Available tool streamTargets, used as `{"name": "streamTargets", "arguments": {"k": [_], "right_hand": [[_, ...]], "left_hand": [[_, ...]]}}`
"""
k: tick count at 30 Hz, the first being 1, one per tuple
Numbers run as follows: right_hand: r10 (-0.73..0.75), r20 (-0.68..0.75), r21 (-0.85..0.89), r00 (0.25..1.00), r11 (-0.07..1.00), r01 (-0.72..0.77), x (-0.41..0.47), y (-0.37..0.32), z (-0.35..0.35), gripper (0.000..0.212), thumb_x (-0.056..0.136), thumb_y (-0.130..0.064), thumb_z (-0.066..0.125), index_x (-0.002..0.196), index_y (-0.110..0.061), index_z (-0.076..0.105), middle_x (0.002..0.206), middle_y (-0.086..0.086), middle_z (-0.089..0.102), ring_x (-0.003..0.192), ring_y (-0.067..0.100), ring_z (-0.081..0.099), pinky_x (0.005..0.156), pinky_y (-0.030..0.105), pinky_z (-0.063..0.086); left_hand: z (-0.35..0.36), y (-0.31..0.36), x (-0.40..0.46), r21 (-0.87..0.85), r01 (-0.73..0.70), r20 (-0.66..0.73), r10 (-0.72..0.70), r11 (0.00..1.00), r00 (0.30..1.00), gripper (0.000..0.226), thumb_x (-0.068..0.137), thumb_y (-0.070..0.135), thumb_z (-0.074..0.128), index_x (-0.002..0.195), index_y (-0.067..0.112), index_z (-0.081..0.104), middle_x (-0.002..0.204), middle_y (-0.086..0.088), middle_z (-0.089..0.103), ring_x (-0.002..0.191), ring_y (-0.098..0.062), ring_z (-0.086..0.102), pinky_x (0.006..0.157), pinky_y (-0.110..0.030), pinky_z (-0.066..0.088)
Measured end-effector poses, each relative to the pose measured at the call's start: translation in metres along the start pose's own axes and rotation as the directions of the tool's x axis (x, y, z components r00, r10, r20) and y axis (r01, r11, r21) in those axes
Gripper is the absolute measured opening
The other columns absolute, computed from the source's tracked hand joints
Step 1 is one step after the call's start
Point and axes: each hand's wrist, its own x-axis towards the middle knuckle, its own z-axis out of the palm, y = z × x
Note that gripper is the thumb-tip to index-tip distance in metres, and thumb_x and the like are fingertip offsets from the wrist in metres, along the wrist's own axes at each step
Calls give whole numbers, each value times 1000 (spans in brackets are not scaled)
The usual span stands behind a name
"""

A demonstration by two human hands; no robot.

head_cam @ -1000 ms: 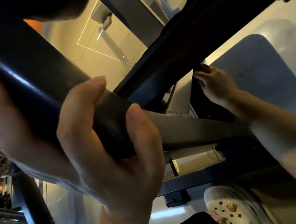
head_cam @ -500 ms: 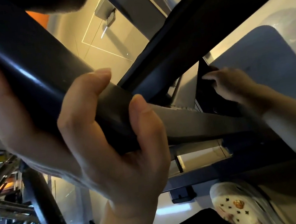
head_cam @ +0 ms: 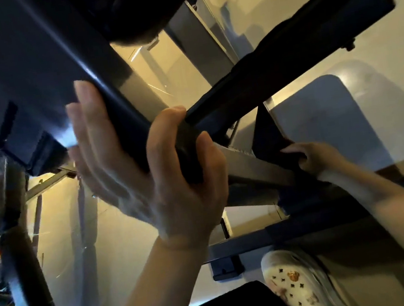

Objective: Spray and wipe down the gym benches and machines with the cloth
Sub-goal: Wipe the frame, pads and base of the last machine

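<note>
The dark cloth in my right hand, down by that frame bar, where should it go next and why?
Probably draw the dark cloth along the grey bar toward your left hand. Your right hand pinches the cloth at the bar's lower end, and the left hand grips the black frame tube above, steadying you. That stretch between looks not yet wiped.

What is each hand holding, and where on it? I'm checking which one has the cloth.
The left hand grips the machine's dark frame bar, fingers wrapped over its edge. The right hand pinches the dark cloth at its lower corner.
</note>
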Motion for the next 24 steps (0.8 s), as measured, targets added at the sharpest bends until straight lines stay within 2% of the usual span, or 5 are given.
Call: {"name": "streamTargets", "arguments": {"k": [5,10,15,21,24], "right_hand": [[95,114,240,989,963,-120,-61,-9,-27,26,100,-15,49,115,-29,66,113,-5,64,100,15,59,81,24,43],[34,-90,319,995,948,-3,-140,-40,-62,30,97,-2,50,122,-16,59,114,5,58,105,20,52,73,14,37],[-31,-222,372,975,921,114,-214,-71,-88,31,96,-3,52,111,-30,61,112,4,64,104,22,60,84,31,47],[-125,-285,363,950,904,227,-285,-114,-83,35,97,-9,53,106,-41,63,111,-4,66,102,14,61,82,30,52],[-173,-287,329,942,906,266,-317,-130,-80,35,97,-11,53,107,-42,63,111,-6,65,100,8,62,75,21,51]], "left_hand": [[-1,3,4,-39,-18,2,18,999,1000,24,92,37,51,113,26,46,141,-16,28,135,-38,29,110,-58,25],[-24,19,6,-115,92,172,-71,989,983,29,85,28,63,112,21,56,153,-19,29,144,-35,19,115,-60,15],[-72,33,8,-175,113,401,-34,978,916,39,87,27,62,125,20,56,155,-15,30,145,-36,20,113,-62,22],[-139,57,-17,-310,7,735,234,951,637,52,95,49,49,144,36,33,159,5,13,136,-21,36,113,-43,31],[-174,66,-26,-403,151,788,259,903,558,59,95,54,47,148,37,27,154,8,27,130,-16,43,104,-38,40]]}}
